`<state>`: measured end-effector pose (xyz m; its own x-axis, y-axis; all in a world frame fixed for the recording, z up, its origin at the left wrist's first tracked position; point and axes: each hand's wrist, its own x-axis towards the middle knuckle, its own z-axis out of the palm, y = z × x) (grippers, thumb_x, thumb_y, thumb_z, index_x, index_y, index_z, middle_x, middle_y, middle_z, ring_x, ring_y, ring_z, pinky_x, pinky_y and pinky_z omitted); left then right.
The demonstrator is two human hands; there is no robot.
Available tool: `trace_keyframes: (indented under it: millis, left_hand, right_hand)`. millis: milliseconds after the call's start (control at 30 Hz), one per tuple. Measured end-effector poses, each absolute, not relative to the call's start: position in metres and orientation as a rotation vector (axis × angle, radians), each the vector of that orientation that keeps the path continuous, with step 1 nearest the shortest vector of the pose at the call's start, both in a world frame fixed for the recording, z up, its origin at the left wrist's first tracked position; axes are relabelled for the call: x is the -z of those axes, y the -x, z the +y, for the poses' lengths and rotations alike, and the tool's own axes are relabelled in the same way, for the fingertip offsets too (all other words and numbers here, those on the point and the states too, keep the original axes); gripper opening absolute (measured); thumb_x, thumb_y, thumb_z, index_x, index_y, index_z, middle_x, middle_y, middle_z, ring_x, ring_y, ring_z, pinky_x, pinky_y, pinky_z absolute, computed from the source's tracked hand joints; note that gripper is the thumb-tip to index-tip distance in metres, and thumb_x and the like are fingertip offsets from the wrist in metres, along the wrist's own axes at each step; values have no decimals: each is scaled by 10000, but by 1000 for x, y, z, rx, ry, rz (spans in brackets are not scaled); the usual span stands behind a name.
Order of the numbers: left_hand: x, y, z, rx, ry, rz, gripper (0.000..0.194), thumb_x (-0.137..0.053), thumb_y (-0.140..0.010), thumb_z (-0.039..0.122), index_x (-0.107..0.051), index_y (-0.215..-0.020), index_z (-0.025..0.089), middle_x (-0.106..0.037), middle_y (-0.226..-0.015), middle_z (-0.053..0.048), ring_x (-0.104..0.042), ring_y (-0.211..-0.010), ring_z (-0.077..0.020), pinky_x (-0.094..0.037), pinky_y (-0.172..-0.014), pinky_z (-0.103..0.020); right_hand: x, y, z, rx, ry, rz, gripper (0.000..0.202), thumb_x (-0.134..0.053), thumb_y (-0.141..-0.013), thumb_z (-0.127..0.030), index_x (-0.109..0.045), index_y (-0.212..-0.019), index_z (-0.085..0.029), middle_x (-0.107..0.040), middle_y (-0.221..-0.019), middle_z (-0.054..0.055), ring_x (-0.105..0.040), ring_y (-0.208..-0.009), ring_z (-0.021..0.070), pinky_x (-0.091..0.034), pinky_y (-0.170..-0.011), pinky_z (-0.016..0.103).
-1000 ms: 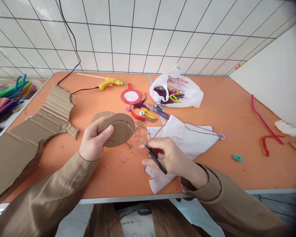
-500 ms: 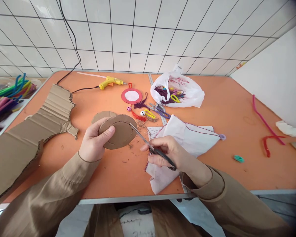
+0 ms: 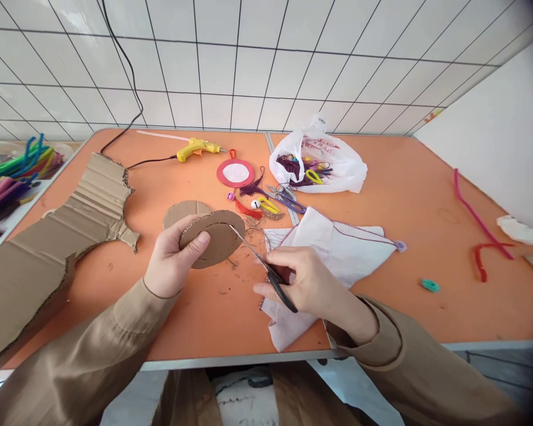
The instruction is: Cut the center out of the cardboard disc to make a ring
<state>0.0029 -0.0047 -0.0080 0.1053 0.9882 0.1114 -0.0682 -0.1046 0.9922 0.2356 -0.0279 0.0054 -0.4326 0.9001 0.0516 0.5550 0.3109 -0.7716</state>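
Note:
My left hand (image 3: pixel 171 260) grips a round cardboard disc (image 3: pixel 220 244) by its left edge, thumb on top. A dark curved line, cut at least in part, runs inside the disc's rim. Black-handled scissors (image 3: pixel 278 287) are in my right hand (image 3: pixel 304 278), their tip on that line near the disc's upper right. Behind the left hand lies a second cardboard disc (image 3: pixel 184 210) on the table. A white cloth piece with dark red stitched edges (image 3: pixel 333 242) lies beneath and beyond my right hand.
A large torn cardboard sheet (image 3: pixel 39 248) covers the left side. Towards the back are a yellow glue gun (image 3: pixel 198 149) with a cord, a red-rimmed disc (image 3: pixel 235 173), purple scissors (image 3: pixel 293 201) and a white plastic bag (image 3: pixel 337 165). Pipe cleaners (image 3: pixel 482 219) lie at right.
The scissors have turned, their handles swinging left and down, and the tip has shifted slightly left along the line. The held disc has tilted a little.

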Motion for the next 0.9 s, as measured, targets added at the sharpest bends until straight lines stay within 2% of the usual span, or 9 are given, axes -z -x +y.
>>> trace_keyframes:
  millis: [100, 467, 667, 900]
  left_hand:
    - [11, -5, -6, -1266, -1372, 1091, 257, -691, -826, 319, -713, -1065, 230, -723, -983, -30, -624, -942, -230, -486, -804, -311]
    - [-2, -10, -12, -1238, -1545, 1306, 269, -653, -831, 355, -709, -1013, 165, -745, -876, -20, -659, -794, -182, -521, -696, -257]
    - [-3, -17, -16, -1248, -1637, 1392, 297, -612, -838, 326, -694, -1046, 130, -767, -946, -48, -705, -848, -205, -560, -733, -271]
    - [-3, -18, -18, -1227, -1695, 1419, 311, -605, -834, 336, -689, -1060, 140, -769, -941, -58, -714, -839, -228, -582, -731, -312]
  right_hand:
    - [-6, -233, -28, -881, 1285, -2103, 472, -743, -710, -266, -299, -566, -198, -336, -547, -66, -305, -533, 89, -245, -502, 246]
    - [-7, -235, -27, -1046, 1297, -2054, 438, -709, -729, -272, -312, -560, -195, -325, -560, -66, -297, -549, 91, -240, -496, 244]
    - [-4, -232, -27, -986, 1291, -2053, 478, -719, -732, -306, -290, -553, -197, -318, -546, -65, -298, -531, 89, -235, -492, 247]
    - [0, -235, -26, -913, 1229, -2074, 471, -707, -765, -307, -300, -558, -194, -317, -553, -62, -290, -525, 86, -221, -493, 252]
